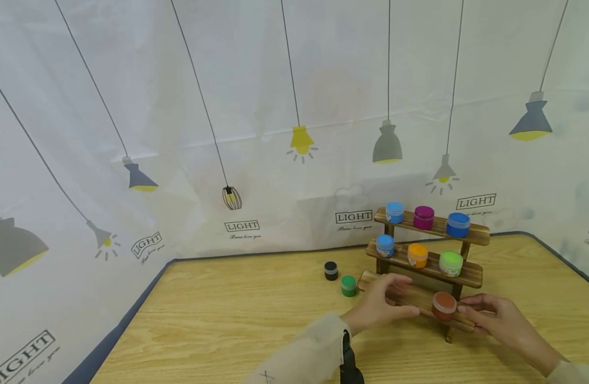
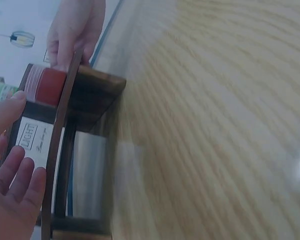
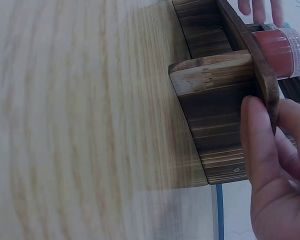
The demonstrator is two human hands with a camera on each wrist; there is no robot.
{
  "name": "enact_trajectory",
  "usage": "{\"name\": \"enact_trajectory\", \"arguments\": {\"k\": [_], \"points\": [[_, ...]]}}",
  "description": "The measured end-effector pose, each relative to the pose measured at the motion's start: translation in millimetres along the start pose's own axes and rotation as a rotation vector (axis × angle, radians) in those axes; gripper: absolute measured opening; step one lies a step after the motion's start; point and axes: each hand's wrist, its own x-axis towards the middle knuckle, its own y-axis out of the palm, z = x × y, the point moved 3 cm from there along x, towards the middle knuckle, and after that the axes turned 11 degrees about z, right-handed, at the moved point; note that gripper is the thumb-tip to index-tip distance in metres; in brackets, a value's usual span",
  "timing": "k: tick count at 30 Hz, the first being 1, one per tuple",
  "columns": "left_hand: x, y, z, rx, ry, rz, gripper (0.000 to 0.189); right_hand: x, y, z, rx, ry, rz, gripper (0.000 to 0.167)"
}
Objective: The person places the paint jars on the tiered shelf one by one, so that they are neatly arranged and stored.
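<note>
A three-tier wooden rack (image 1: 425, 298) stands on the table, and one jar with a red-brown lid (image 1: 444, 306) sits near the right end of its lowest shelf. My right hand (image 1: 503, 322) pinches that end of the shelf; in the right wrist view the thumb and fingers lie on opposite faces of the board (image 3: 264, 70). Over the left part of the same shelf is my left hand (image 1: 378, 306), thumb and fingers spread with nothing between them. In the left wrist view its thumb tip overlaps the red jar's (image 2: 51, 86) clear lid edge.
The middle shelf holds a blue jar (image 1: 384, 246), an orange jar (image 1: 417, 255) and a lime green jar (image 1: 451, 264). On top are light blue (image 1: 395, 213), purple (image 1: 423, 218) and dark blue (image 1: 458, 225) jars. Black (image 1: 331, 270) and green (image 1: 349, 286) jars stand left of the rack.
</note>
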Motion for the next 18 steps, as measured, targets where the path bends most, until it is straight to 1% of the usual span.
{"name": "enact_trajectory", "arguments": {"k": [5, 7, 9, 13, 16, 18], "points": [[-11.1, -16.9, 5.7, -0.005, -0.009, -0.027, 0.038, 0.5, 0, 1, 0.003, -0.015, -0.006, 0.039], [-15.4, -23.5, 8.8, -0.001, -0.011, -0.051, 0.036, 0.6, 0, 1, 0.004, -0.016, -0.011, 0.038], [-18.8, -30.0, 13.4, 0.006, -0.006, -0.083, 0.034, 0.6, 0, 0, 0.009, -0.014, -0.008, 0.038], [-24.0, -44.3, 21.2, 0.052, 0.025, -0.173, 0.032, 0.2, 0, 0, 0.016, 0.000, 0.001, 0.039], [-27.3, -55.5, 25.8, 0.078, 0.028, -0.235, 0.030, -0.2, 0, 0, 0.021, 0.016, 0.007, 0.040], [-28.9, -62.7, 29.4, 0.088, 0.018, -0.271, 0.029, -0.3, 0, -1, 0.026, 0.026, 0.010, 0.041]]}}
